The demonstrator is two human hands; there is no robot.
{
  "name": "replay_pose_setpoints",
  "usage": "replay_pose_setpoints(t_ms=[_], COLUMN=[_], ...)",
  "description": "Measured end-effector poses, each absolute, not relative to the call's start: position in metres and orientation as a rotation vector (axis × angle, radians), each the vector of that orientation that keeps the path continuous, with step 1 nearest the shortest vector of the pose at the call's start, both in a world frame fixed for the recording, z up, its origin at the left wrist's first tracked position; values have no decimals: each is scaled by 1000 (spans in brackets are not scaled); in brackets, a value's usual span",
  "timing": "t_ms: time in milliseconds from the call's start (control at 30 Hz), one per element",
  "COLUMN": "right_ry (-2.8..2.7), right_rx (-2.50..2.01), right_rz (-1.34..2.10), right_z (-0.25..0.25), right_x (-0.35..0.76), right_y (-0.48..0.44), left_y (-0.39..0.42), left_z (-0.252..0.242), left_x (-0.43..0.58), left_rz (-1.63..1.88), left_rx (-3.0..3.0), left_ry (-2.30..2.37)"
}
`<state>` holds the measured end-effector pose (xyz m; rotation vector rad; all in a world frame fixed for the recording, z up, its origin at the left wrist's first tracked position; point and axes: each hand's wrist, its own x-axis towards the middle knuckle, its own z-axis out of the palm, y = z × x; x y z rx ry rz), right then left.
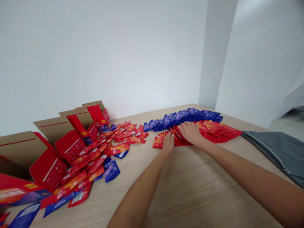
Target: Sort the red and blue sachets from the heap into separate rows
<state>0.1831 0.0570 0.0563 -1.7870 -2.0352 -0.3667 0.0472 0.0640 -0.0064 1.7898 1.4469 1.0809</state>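
Note:
A row of overlapping red packets (pixel 216 130) lies on the wooden table (pixel 180 180), in front of a long row of blue packets (pixel 180 117). My left hand (pixel 168 142) rests at the left part of the red row, its fingers bent against the packets. Farther right, my right hand (pixel 190 131) lies over the red row with its fingers on some packets that stand tilted between the two hands. Whether either hand grips a packet is hard to make out, as the fingertips are partly hidden.
Open red and brown boxes (pixel 70 145) stand along the left, against the wall. Before them spreads a loose heap of red packets (pixel 95 158) with a few blue packets (pixel 111 170). A grey cloth (pixel 277 152) lies at the table's right edge.

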Motion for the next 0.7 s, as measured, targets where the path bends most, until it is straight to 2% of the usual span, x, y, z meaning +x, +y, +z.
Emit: replay_pose_setpoints(t_ms=[233, 433, 700], right_ry=[-2220, -2138, -2084], right_rx=[-1535, -1707, -1739], right_rz=[-458, -317, -336], right_z=[47, 45, 29], right_x=[178, 190, 199], right_y=[35, 44, 45], left_y=[59, 61, 59], left_z=[-7, -12, -13], left_x=[51, 54, 48], left_rz=[1086, 1050, 968], left_rx=[1846, 1923, 1991], left_ry=[1407, 1492, 1582])
